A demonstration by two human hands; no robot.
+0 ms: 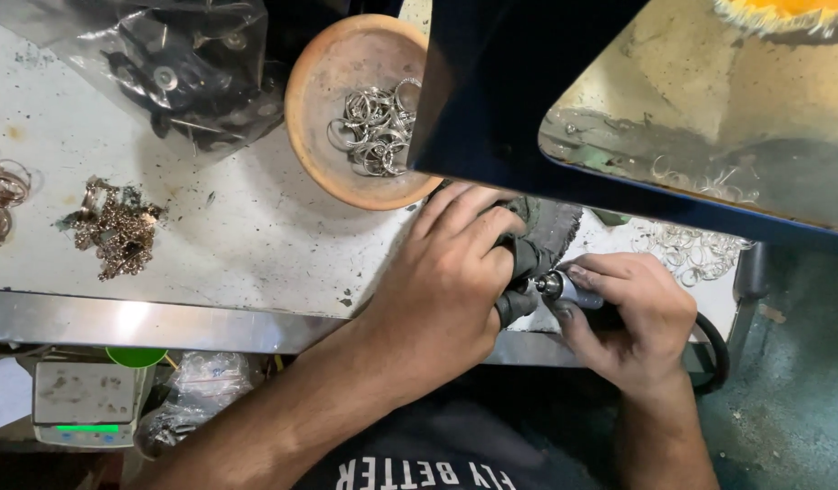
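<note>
- At the bench (246, 245) edge, under a dark blue hood (491, 109), a frayed dark cloth (541, 238) is bunched; it is judged soft and limp, best gripped in a wad, as it is now.
- Beside it, a clay bowl (337, 82) of silver rings (375, 127) is set near the bench's far edge; more rings are heaped at the right, and chain (117, 234) is piled well to the left.
- Over the cloth, the left hand (441, 290) is clenched, knuckles up, fingers curled down around the wad; whether a small piece is pinched inside cannot be told.
- Just right of it, the right hand (632, 313) is closed around a rotary handpiece (564, 290), held low like a pen, with its wrist at the bench edge.
- The handpiece looks stiff, smooth and light, best held near its metal nose; its tip is pointed into the cloth, and a black hose (714, 349) trails behind.
</note>
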